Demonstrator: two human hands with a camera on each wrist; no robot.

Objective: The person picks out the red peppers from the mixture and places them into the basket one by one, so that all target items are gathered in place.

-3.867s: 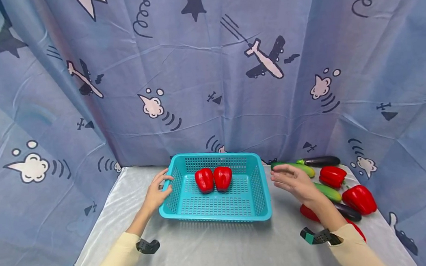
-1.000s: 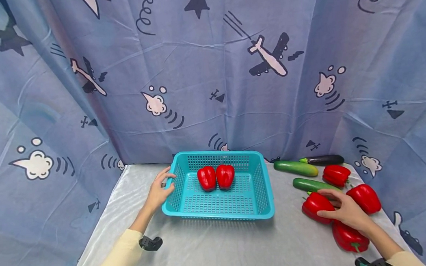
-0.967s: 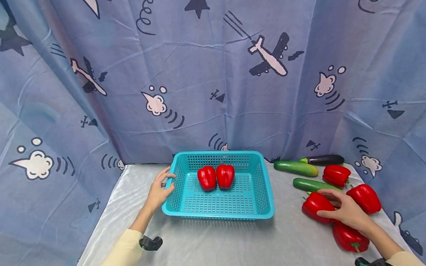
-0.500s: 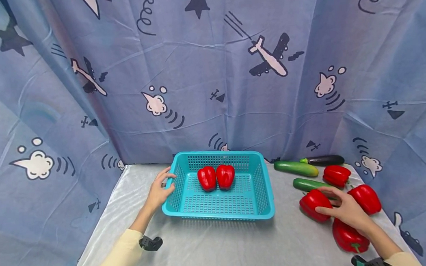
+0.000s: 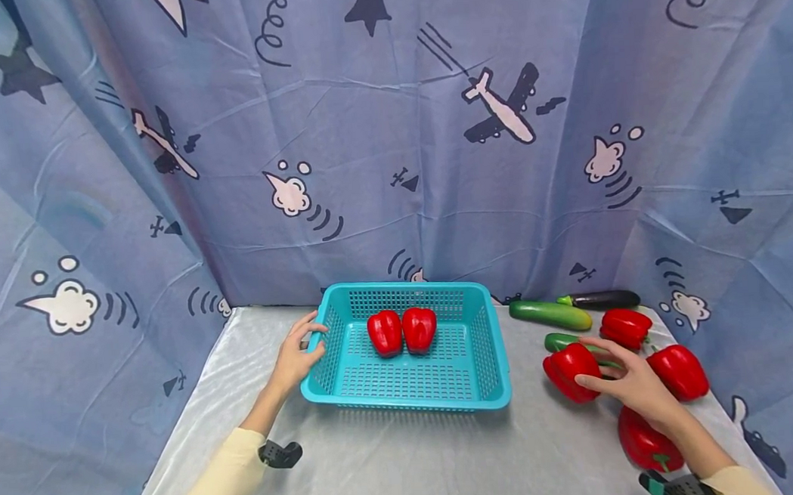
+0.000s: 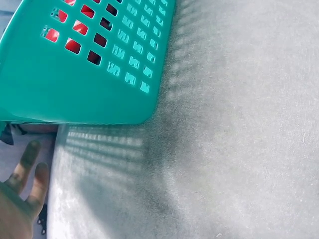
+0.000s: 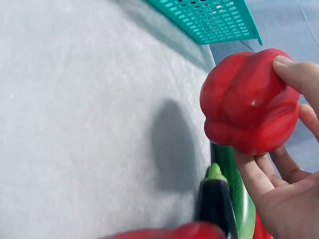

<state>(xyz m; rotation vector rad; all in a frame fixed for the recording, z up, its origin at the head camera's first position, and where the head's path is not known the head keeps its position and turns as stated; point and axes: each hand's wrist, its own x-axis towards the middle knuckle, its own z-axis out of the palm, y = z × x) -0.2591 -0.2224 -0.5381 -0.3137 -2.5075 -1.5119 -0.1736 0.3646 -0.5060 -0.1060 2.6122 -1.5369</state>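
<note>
A red bell pepper [image 5: 571, 373] is gripped by my right hand [image 5: 626, 381], thumb on the near side and fingers on the far side. In the right wrist view the bell pepper [image 7: 251, 102] hangs above the cloth, its shadow falling apart from it. At the left end of a turquoise basket [image 5: 406, 403], my left hand [image 5: 295, 356] stays with loosely bent fingers, the tips overlapping the rim. The left wrist view shows two of its fingers [image 6: 37, 184] spread beside the basket corner. Two red bell peppers [image 5: 402, 332] lie side by side inside the basket.
Right of the basket lie a cucumber [image 5: 550, 314], an eggplant [image 5: 604, 300], and a second cucumber [image 5: 560, 342] partly behind my right hand. More red bell peppers sit there: one at the back [image 5: 626, 328], one far right [image 5: 680, 372], one in front [image 5: 647, 440]. A patterned curtain [image 5: 389, 127] stands behind.
My right hand has reached to the right-hand vegetables, taken hold of a red bell pepper, raised it, and shifted it slightly left. The left hand has stayed at the basket's left rim.
</note>
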